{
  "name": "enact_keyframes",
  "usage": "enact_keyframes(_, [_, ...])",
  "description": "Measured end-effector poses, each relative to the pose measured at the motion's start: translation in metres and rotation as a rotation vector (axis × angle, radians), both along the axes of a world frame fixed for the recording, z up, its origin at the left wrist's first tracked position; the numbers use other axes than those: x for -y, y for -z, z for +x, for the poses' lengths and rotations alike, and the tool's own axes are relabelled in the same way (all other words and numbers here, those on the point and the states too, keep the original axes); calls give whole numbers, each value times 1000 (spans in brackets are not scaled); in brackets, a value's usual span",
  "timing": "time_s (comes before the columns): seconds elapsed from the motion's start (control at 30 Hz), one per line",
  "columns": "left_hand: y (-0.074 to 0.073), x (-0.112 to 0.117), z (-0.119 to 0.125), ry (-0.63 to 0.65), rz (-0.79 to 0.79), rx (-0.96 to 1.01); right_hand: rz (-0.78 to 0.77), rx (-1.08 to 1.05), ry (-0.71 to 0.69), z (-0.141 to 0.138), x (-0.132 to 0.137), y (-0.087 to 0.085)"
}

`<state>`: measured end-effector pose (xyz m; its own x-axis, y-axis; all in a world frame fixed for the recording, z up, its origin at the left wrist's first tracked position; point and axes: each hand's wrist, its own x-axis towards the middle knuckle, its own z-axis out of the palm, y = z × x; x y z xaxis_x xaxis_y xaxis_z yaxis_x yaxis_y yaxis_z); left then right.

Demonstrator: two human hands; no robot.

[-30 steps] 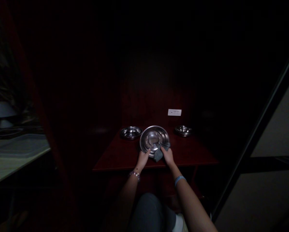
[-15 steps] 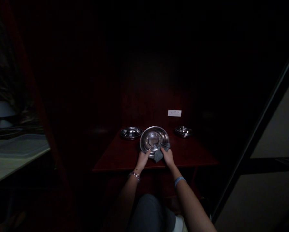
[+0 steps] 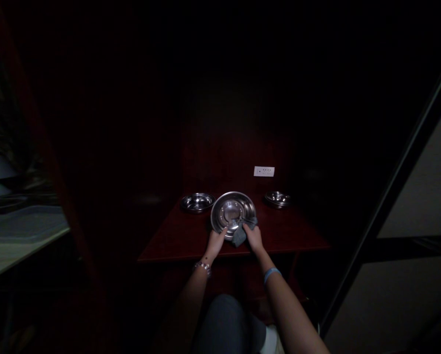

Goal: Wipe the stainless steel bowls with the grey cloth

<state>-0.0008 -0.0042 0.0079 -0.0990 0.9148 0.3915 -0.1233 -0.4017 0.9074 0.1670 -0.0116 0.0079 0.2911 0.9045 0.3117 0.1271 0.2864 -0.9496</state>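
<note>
– Dark red table (image 3: 191, 242), lower centre of the head view. Where's the bowl (image 3: 230, 210)?
– Near mid-frame, tilted, just above the left hand (image 3: 216, 243) and right hand (image 3: 255, 238): left closed on its lower-left rim, right clasping a cloth (image 3: 239, 236) against its lower right.

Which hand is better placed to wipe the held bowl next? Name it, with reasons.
Probably the right hand: it holds the grey cloth against the metal bowl, while the left hand grips the bowl without cloth.
</note>
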Motion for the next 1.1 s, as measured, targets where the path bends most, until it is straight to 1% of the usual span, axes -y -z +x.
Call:
enact_keyframes(0.17, [0,1,0,3,-28,1,1,-18,-1,-1,1,-1])
enact_keyframes(0.37, [2,0,0,3,-6,25,-14,-10,-1,-1,2,-3])
enact_keyframes(0.5, [0,0,0,-1,-31,15,-12,-5,7,-1,4,-4])
enact_keyframes(0.87, [-5,2,-1,-21,-3,21,37,-80,-43,-5,2,-4])
enact_keyframes(0.97, [-6,3,-1,-21,-8,30,22,-66,-31,-5,3,-4])
enact_keyframes(1.1, [-3,-1,0,-37,-16,38,3,-17,-20,-3,3,-3])
